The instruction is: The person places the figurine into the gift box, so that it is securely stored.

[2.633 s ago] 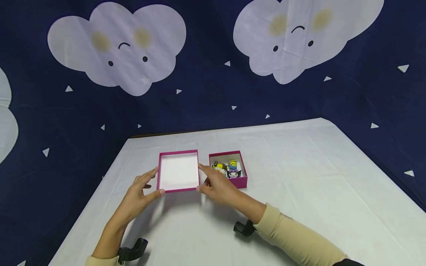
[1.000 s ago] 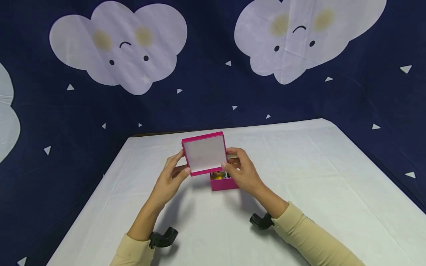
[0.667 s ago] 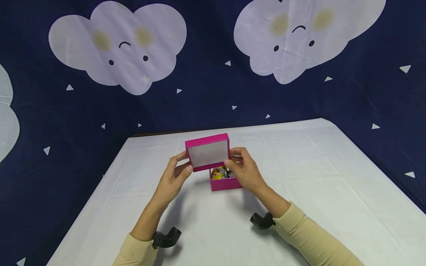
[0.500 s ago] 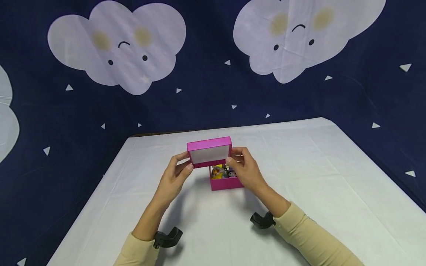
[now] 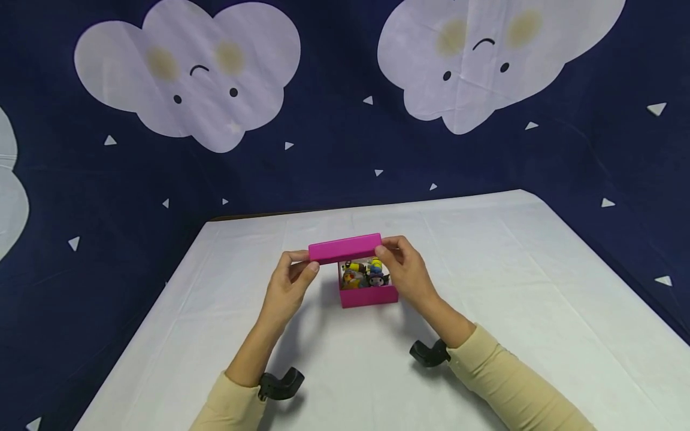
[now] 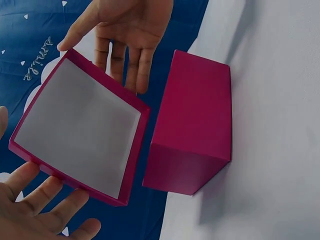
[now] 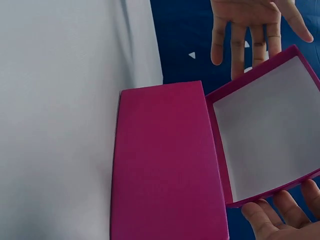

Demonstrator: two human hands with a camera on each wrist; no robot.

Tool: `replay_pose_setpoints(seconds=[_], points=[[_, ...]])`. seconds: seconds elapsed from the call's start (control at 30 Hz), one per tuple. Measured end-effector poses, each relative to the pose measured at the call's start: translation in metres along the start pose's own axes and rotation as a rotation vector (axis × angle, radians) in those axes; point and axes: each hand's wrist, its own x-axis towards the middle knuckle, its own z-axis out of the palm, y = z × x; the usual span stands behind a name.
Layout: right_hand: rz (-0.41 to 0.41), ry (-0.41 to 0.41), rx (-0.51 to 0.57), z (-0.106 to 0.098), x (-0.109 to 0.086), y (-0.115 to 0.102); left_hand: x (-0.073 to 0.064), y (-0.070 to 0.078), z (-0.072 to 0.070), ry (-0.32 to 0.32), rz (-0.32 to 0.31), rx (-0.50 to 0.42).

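Note:
Between both hands is a pink square box lid [image 5: 345,248], raised above and left of a matching open box [image 5: 369,297]. My left hand [image 5: 284,290] pinches the lid's left side, thumb at the front. The opposite side is gripped by my right hand [image 5: 412,275]. In the left wrist view the lid's white inside [image 6: 82,125] faces the camera, tilted beside the upright box [image 6: 192,110]. Small toy figures lie inside the box, among them a yellow-and-blue minion [image 5: 375,264] and a figure with a black hood [image 5: 378,280]. The lid overlaps the box's back left corner in the head view.
A white cloth covers the table [image 5: 501,287], with the box standing near its middle. Behind hangs a dark blue backdrop [image 5: 334,114] with clouds and triangles. Black wrist cameras [image 5: 281,384] sit on both forearms, low over the cloth.
Both hands have carried the lid rightward from beside the box to above it. It has tipped so its outer side wall now faces the head camera, and lately sinks slightly. The box has stayed put.

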Motion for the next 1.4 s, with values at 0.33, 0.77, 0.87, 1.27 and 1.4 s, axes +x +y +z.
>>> replay_pose_setpoints(seconds=[0.33, 0.77, 0.87, 1.27, 1.4], points=[[0.035, -0.012, -0.020, -0.008, -0.002, 0.005, 0.005, -0.008, 0.011, 0.087, 0.056, 0.010], [-0.071, -0.131, 0.006, -0.021, -0.003, 0.024, 0.004, -0.017, 0.013, 0.037, 0.026, 0.048], [-0.082, -0.161, 0.024, -0.025, -0.003, 0.028, 0.005, -0.020, 0.013, 0.024, 0.021, 0.051], [-0.155, -0.209, -0.016, -0.034, -0.002, 0.045, 0.004, -0.034, 0.020, -0.043, 0.034, 0.085], [-0.138, -0.228, -0.040, -0.038, -0.003, 0.050, 0.002, -0.031, 0.023, -0.063, 0.042, 0.114]])
